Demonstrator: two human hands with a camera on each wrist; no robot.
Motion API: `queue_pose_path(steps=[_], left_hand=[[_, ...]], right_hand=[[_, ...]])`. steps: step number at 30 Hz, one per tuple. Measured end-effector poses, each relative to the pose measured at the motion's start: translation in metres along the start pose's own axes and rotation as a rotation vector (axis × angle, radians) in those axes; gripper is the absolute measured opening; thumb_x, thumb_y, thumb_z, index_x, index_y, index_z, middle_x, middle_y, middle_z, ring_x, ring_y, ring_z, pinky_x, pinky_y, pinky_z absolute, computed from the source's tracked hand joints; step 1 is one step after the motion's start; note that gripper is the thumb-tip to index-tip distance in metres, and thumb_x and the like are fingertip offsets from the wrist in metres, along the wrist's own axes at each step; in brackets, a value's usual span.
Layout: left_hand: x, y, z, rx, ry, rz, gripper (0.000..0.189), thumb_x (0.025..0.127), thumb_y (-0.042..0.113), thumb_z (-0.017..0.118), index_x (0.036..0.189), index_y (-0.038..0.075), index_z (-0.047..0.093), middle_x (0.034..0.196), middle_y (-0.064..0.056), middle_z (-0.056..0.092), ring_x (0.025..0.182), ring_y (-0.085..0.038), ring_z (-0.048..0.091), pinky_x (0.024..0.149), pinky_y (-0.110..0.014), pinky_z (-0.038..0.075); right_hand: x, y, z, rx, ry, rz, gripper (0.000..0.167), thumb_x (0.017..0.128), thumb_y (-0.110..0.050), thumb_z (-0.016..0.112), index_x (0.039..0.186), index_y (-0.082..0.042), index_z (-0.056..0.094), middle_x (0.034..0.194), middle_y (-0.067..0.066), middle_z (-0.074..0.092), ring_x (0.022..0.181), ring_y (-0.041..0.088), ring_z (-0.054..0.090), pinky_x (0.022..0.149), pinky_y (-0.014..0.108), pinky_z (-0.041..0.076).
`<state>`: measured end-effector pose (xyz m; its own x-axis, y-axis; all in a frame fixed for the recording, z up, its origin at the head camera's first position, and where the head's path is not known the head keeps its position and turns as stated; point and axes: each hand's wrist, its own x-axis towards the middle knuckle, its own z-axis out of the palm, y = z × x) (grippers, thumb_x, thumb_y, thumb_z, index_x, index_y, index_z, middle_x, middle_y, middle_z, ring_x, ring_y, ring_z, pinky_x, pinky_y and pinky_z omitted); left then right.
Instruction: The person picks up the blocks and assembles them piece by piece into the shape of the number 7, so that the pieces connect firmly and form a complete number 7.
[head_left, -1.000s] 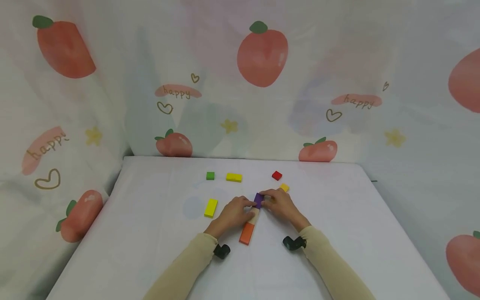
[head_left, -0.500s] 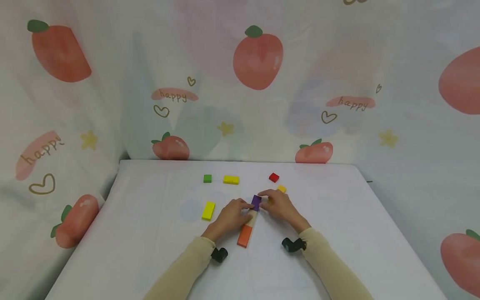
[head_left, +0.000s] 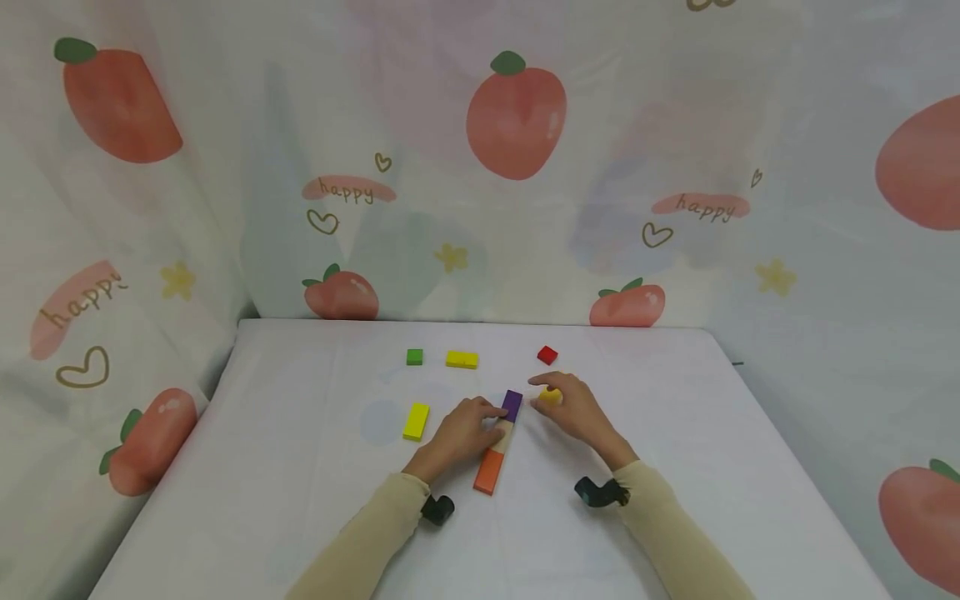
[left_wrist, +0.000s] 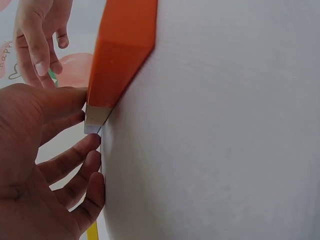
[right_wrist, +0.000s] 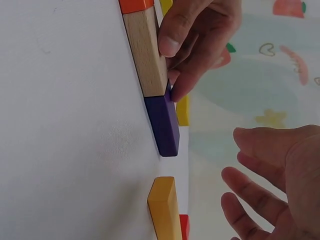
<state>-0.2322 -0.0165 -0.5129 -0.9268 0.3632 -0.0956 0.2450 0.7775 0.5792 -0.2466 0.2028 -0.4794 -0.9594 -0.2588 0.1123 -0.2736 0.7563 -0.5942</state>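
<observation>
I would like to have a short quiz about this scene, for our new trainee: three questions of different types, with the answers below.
1. Choose one. The middle block of the row is: A) purple; B) plain wood; C) green.
2. True or false: the right hand is holding the red block.
3. Fill in: in the head view, the row's end nearest the picture's bottom edge is the ____ block.

Key:
1. B, the plain wood block.
2. False; the right hand holds nothing.
3. Orange: the orange block.
</observation>
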Motion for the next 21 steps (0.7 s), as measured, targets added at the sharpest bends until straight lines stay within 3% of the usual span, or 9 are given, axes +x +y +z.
queue_pose_path(steps=[10, 14, 21], left_hand=[[0.0, 0.0, 0.0, 0.002, 0.0, 0.007, 0.039, 0.095, 0.033, 0.065, 0.133, 0.028, 0.063, 0.126, 0.0, 0.061, 0.115, -0.017, 0.055, 0.101, -0.037, 0.05], [0.001, -0.001, 0.001, 0.003, 0.003, 0.015, 0.038, 0.095, 0.033, 0.065, 0.133, 0.028, 0.063, 0.125, 0.0, 0.061, 0.115, -0.017, 0.055, 0.1, -0.037, 0.05], [0.0, -0.002, 0.001, 0.009, 0.012, 0.017, 0.038, 0.095, 0.034, 0.064, 0.133, 0.028, 0.063, 0.126, 0.0, 0.061, 0.114, -0.017, 0.055, 0.1, -0.037, 0.051]], right_hand=[[-0.001, 0.017, -0.005, 0.022, 0.052, 0.014, 0.037, 0.09, -0.019, 0.07, 0.125, -0.009, 0.065, 0.131, 0.012, 0.064, 0.12, 0.035, 0.056, 0.102, 0.058, 0.045], [-0.002, 0.023, -0.006, 0.033, 0.049, 0.043, 0.037, 0.091, -0.021, 0.07, 0.126, -0.01, 0.065, 0.13, 0.011, 0.063, 0.114, 0.033, 0.057, 0.098, 0.055, 0.047], [-0.002, 0.031, -0.009, 0.037, 0.029, 0.119, 0.038, 0.093, -0.025, 0.067, 0.128, -0.012, 0.063, 0.134, 0.012, 0.06, 0.118, 0.033, 0.056, 0.1, 0.055, 0.047]])
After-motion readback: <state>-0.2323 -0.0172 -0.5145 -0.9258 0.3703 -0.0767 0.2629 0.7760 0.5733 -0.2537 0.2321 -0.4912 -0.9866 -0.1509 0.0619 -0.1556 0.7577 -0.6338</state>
